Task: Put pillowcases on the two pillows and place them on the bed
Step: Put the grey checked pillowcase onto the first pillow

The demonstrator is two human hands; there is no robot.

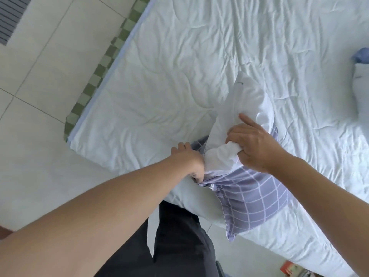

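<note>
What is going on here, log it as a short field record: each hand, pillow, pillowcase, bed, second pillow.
left hand: grips the open edge of the pillowcase
right hand: bunches the white pillow's cloth, index finger extended
pillow: white, partly inside the case, upper part sticking out
pillowcase: lavender with white grid, covers the pillow's near end
bed: white wrinkled quilted cover, pillow lies on it
second pillow: at right frame edge, mostly cut off

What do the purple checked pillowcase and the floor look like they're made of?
Pillowcase: thin woven cloth, probably cotton or polyester, slightly glossy; it bunches and drapes softly where the left hand grips it. Floor: pale glazed tiles, judging by straight grout lines and a smooth sheen.
</note>
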